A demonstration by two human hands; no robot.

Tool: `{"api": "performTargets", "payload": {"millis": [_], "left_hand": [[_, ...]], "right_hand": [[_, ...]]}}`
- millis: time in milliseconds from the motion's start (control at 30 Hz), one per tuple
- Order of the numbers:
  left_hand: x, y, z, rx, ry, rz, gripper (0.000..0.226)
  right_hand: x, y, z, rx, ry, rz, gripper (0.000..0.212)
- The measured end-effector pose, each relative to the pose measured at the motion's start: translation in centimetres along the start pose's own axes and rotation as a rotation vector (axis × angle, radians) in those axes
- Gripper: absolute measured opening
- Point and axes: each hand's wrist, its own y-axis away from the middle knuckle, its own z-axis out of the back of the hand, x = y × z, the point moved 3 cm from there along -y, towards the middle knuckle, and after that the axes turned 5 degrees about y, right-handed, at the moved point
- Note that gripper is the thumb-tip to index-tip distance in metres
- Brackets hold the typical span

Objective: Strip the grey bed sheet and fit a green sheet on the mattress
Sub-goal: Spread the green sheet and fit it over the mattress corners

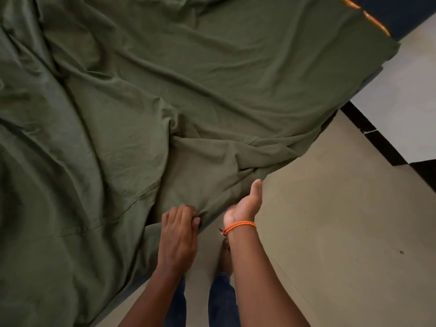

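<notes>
The green sheet (188, 90) lies rumpled across the bed, its near edge hanging over the side. The left hand (179, 232) pinches a fold there; just right, the right hand (245, 206) has its fingers hidden beneath the cloth, so I cannot tell its grip.

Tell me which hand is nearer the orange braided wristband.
Right. The orange braided wristband sits on the right wrist, just below the right hand, which is under the green sheet edge. The left hand is apart, to the left, pinching the sheet.

Green sheet (188, 86): matt, creased woven cloth, probably cotton. Floor (330, 220): smooth, dull beige. Wristband (239, 226): braided orange cord.
</notes>
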Motion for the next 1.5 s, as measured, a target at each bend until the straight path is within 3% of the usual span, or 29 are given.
{"api": "performTargets", "payload": {"millis": [67, 133, 233, 333, 400, 467, 533, 600, 733, 800, 867, 933, 1000, 1133, 1367, 1500], "left_hand": [[-0.5, 1.4, -0.1, 0.038, 0.068, 0.037, 0.013], [-0.8, 2.8, -0.4, 0.104, 0.048, 0.054, 0.017], [-0.9, 3.9, -1.6, 0.265, -0.064, 0.094, 0.030], [0.0, 4.0, -3.6, 0.584, -0.215, 0.283, 0.041], [0.8, 3.8, -4.5, 0.765, -0.311, 0.402, 0.038], [1.4, 3.1, -4.8, 0.884, -0.366, 0.483, 0.036], [1.5, 2.1, -4.8, 0.957, -0.345, 0.543, 0.038], [0.8, 0.5, -4.3, 0.860, -0.335, 0.501, 0.033], [-1.2, -3.0, -1.6, 0.246, -0.281, 0.373, 0.035], [-1.2, -4.5, -0.7, 0.095, -0.269, 0.399, 0.034], [-0.9, -5.8, -0.3, 0.021, -0.263, 0.489, 0.039], [-0.1, -6.8, -0.7, 0.027, -0.238, 0.632, 0.052], [1.1, -7.5, -1.6, 0.081, -0.198, 0.701, 0.055], [2.4, -7.4, -1.8, 0.070, -0.081, 0.733, 0.040], [1.6, -1.9, -0.9, 0.065, -0.226, 0.725, 0.043], [1.0, -0.4, -2.1, 0.152, -0.245, 0.813, 0.042]], "right_hand": [[0.8, 1.5, 0.0, 0.166, -0.075, -0.223, 0.058], [1.4, 2.3, 1.3, 0.276, -0.079, -0.307, 0.056], [1.0, 2.5, 4.9, 0.289, -0.042, -0.435, 0.054], [-1.7, 1.7, 9.3, 0.187, 0.162, -0.531, 0.053], [-3.8, 0.3, 11.9, -0.026, 0.505, -0.458, 0.046], [-4.7, -0.2, 12.9, -0.170, 0.920, -0.392, 0.047], [-5.2, 0.2, 12.5, -0.223, 1.064, -0.401, 0.055], [-4.9, 0.4, 11.3, -0.308, 1.091, -0.317, 0.057], [-3.0, -0.1, 6.8, -0.357, 1.260, 0.109, 0.052], [-1.8, -0.9, 4.1, -0.292, 1.193, 0.354, 0.034], [-1.0, -1.9, 1.7, -0.195, 0.995, 0.414, 0.026], [-0.2, -3.4, 0.2, -0.168, 0.912, 0.326, 0.036], [0.8, -4.6, -0.7, -0.183, 1.010, 0.286, 0.036], [1.5, -5.1, -0.4, -0.233, 1.170, 0.401, 0.028], [0.1, -2.4, 4.5, -0.407, 1.326, 0.428, 0.020], [-2.2, -5.3, 5.7, -0.128, 1.324, 0.151, 0.013]]}}
